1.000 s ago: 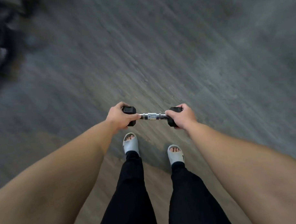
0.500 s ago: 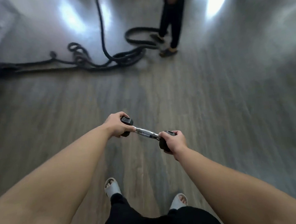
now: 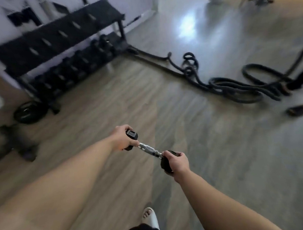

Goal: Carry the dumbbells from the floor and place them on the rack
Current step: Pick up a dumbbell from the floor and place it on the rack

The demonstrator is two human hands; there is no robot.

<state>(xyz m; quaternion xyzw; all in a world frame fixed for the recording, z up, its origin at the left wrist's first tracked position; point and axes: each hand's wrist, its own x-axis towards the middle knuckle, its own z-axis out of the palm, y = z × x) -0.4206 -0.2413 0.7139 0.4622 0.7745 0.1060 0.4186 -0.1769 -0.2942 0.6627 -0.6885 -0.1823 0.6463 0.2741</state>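
While my left hand point(image 3: 121, 139) and right hand point(image 3: 177, 163) clamp the dumbbell point(image 3: 149, 150), rope point(image 3: 232, 88) and plate point(image 3: 29, 112) flank the rack point(image 3: 59, 42).

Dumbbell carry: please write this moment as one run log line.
phase: carrying | dumbbell: off floor | left hand, right hand: gripping its ends | rack: ahead-left, not reached

One view only: head cam, wide-angle, looks fwd and steeply down over both outstretched forearms. Floor point(image 3: 217, 147) fills most of frame. Hands sit close, centre-low. Rack point(image 3: 58, 40) well off at 11 o'clock, rope point(image 3: 232, 88) at 1–2 o'clock. Edges blurred and bowed. No 2nd view to overlap with.
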